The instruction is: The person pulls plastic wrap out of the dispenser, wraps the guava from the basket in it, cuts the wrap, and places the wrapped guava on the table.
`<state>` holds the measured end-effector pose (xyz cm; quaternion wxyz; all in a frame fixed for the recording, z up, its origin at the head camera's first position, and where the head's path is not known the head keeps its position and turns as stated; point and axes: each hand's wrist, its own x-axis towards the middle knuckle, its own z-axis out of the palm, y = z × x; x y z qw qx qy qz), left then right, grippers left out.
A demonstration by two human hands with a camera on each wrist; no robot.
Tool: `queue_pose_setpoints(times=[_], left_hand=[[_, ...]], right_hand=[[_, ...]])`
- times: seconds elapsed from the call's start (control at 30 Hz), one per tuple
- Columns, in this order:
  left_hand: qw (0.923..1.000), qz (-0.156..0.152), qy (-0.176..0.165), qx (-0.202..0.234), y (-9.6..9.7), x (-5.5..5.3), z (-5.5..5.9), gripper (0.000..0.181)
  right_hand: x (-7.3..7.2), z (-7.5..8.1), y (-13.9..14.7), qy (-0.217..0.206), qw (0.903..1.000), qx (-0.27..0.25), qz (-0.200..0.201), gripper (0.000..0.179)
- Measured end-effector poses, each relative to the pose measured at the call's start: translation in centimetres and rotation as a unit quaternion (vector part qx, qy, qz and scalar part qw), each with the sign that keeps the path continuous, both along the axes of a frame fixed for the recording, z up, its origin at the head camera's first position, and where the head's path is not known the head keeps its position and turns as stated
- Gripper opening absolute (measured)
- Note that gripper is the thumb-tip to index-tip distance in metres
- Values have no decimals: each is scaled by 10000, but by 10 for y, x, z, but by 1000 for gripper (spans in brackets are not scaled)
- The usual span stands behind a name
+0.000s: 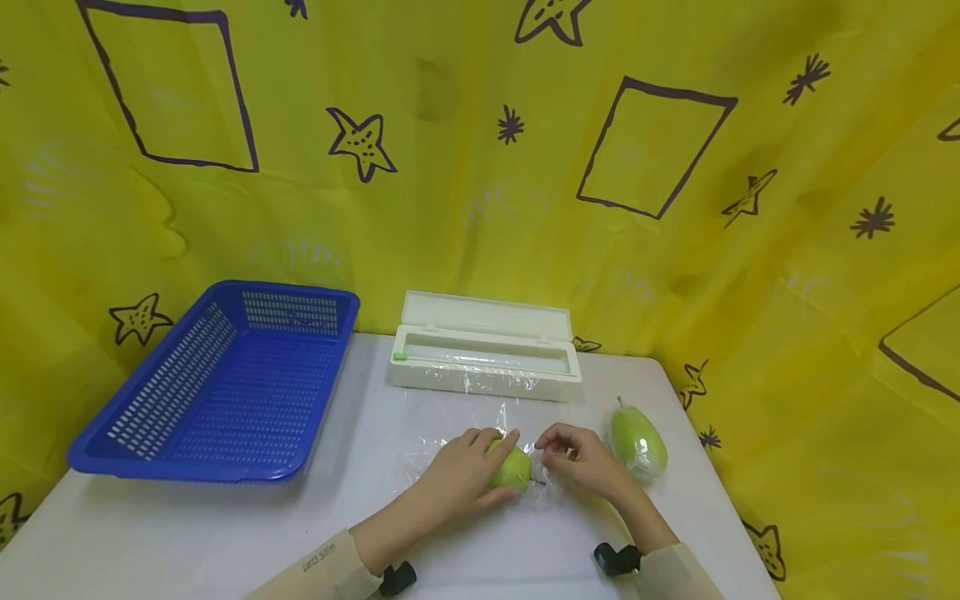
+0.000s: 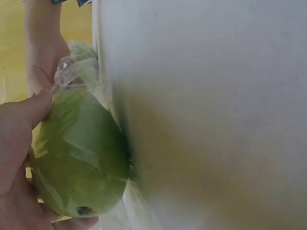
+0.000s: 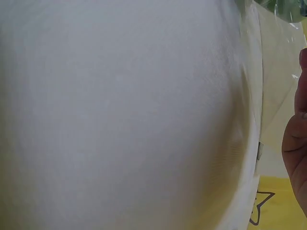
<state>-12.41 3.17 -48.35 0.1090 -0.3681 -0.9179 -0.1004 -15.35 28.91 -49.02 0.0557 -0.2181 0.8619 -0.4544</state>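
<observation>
My left hand [image 1: 463, 471] holds a green pear [image 1: 513, 469] on its side on the table, its stem pointing right. Clear plastic wrap [image 2: 76, 72] covers the pear and bunches at the stem end in the left wrist view. To the right of the stem, my right hand [image 1: 583, 460] has thumb and fingers curled together at the edge of the wrap, pinching it. Only part of that hand [image 3: 296, 143] shows at the right border of the right wrist view, beside the clear film. A second green pear [image 1: 636, 440], wrapped in film, lies just beyond the right hand.
Behind the hands stands a white plastic wrap dispenser [image 1: 487, 382] with its lid raised and a roll inside. A blue perforated basket [image 1: 300, 450] sits at the left of the white table [image 1: 360, 508]. A yellow curtain [image 1: 450, 233] with drawn stars hangs behind.
</observation>
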Motion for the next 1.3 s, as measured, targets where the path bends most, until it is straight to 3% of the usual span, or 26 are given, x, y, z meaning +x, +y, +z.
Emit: queue_pose_setpoints(times=[0.2,0.33,0.4,0.47,0.53,0.57,0.63,0.7,0.77,0.8,0.87,1.07,1.3], left_hand=[[9979,-177,-452,424,-2,-1,-3,72],[9983,-122,-450,350,-2,-1,-3,71],[9987,-67,-416,286,-1,-1,-3,72],[9989,-14,-400,244,-1,-1,-3,74],[9989,29,-404,234,0,0,-4,76],[9988,42,-417,245,0,-1,-5,77],[9981,70,-518,341,0,-1,-6,80],[9969,75,-633,470,-1,-2,-8,82],[9952,41,-757,624,-3,-1,-10,83],[9940,9,-823,717,-3,0,-10,84],[9926,-45,-873,845,-6,-1,-10,83],[9902,-212,-896,1045,-11,1,-11,79],[9934,-545,-541,853,-9,4,-10,75]], right_hand=[[-6,-2,8,104,9994,152,289,9],[-5,3,20,-100,9990,-379,194,15],[-1,8,27,-451,9948,-851,-322,20],[10,15,27,-596,9816,-1478,-1054,24],[26,22,15,-450,9640,-1939,-1762,22],[36,24,6,-181,9606,-1970,-1952,20],[56,24,-14,683,9671,-1559,-1890,20],[74,19,-32,1428,9743,-544,-1652,31],[86,12,-44,2058,9699,435,-1225,49],[89,8,-48,2178,9670,803,-1051,58],[90,5,-56,2025,9678,1213,-873,71],[80,1,-64,1466,9780,1201,-874,88],[66,-3,-71,971,9814,1287,-1045,94]])
